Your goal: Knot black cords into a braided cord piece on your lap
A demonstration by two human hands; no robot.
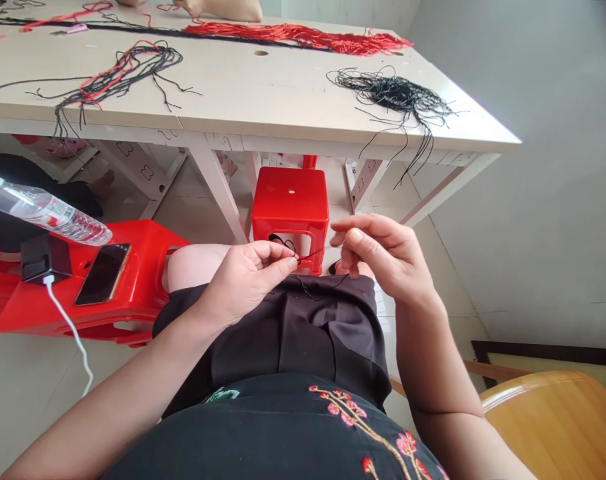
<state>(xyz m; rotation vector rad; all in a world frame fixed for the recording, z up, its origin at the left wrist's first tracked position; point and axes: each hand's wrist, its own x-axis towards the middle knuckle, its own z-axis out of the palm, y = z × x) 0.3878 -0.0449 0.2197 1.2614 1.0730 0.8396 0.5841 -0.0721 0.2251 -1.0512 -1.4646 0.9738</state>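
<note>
My left hand (253,277) is closed in a pinch on a thin black cord (283,241) that loops just above its fingertips, over my lap in black shorts (303,333). My right hand (383,257) hovers close beside it, fingers curled and pinched together at the cord's other end; what sits between those fingertips is too fine to see clearly. Both hands are held above my knees, in front of a small red stool (291,200).
A pale table (263,100) stands ahead, carrying a black cord tangle (393,93), a red cord bundle (303,37) and mixed red-black cords (123,73). Left, a red stool (133,287) holds a phone (103,273), water bottle (47,213) and charger (43,257). Another person's arm (223,8) rests at the far edge. A wooden chair (557,413) is on the right.
</note>
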